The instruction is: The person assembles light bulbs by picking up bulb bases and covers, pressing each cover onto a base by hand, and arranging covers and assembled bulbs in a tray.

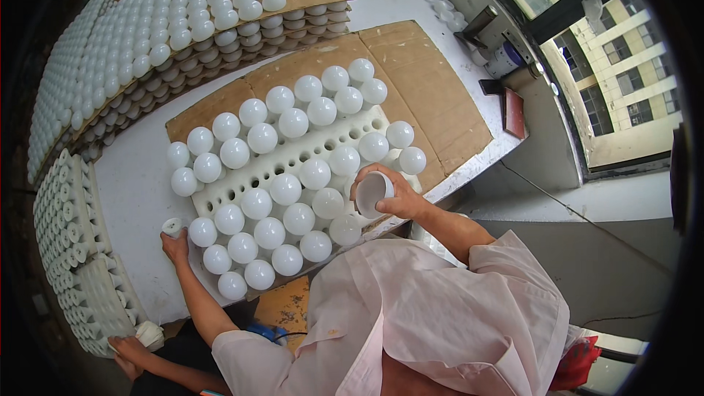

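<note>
My left hand (174,246) is closed round a small white plastic bulb base (172,227) at the left of the table, its ringed end facing up. In my right hand (402,196) is a white cup-shaped piece (372,195), tilted so its open mouth faces me; its contents, if any, cannot be made out. That hand hovers over the near right part of a white foam tray (293,158) with rows of holes. Round white bulbs (284,189) stand in rows on both sides of the tray's bare middle strip.
Flat brown cardboard (422,95) lies under the tray. Stacked layers of bulbs (191,15) fill the far left. Foam trays of white bases (70,231) stand at the left edge, near another person's hand (128,350). A red box (513,113) sits by the window.
</note>
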Available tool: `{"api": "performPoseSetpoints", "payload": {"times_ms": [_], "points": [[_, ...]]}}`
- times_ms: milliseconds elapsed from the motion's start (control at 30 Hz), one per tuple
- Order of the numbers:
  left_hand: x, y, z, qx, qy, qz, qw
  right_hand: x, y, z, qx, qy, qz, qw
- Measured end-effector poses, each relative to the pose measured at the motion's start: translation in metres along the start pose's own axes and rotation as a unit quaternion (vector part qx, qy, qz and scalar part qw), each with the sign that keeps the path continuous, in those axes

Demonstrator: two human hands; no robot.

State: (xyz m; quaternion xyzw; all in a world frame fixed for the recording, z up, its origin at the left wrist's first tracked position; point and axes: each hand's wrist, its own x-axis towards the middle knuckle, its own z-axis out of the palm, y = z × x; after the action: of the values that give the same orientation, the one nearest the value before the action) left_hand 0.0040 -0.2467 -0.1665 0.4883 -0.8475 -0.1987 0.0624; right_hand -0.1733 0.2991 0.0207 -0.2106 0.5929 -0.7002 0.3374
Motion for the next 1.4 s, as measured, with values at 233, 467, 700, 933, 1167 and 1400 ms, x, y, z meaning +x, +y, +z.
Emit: {"api": "performPoseSetpoints", "payload": {"times_ms": [233, 467, 700, 933, 1167, 1400], "points": [[-0.098, 0.116, -0.096, -0.518, -0.061, 0.066, 0.851, -0.003, 0.0, -0.008, 0.223, -0.093, 0.034, 0.97], [-0.246, 0.233, -0.097, -0.54, -0.423, 0.146, 0.713, 0.002, -0.001, -0.006, 0.116, -0.13, 0.035, 0.984], [-0.281, 0.264, -0.082, -0.432, -0.461, 0.211, 0.746, 0.001, -0.004, -0.014, -0.07, -0.175, -0.049, 0.981], [-0.294, 0.277, -0.084, -0.344, -0.45, 0.211, 0.797, -0.006, -0.01, -0.022, -0.168, -0.186, -0.043, 0.967], [-0.302, 0.291, -0.085, -0.304, -0.431, 0.23, 0.818, -0.009, -0.014, -0.022, -0.173, -0.188, -0.05, 0.966], [-0.308, 0.295, -0.083, -0.273, -0.415, 0.246, 0.832, -0.008, -0.014, -0.021, -0.305, -0.213, -0.115, 0.921]]}}
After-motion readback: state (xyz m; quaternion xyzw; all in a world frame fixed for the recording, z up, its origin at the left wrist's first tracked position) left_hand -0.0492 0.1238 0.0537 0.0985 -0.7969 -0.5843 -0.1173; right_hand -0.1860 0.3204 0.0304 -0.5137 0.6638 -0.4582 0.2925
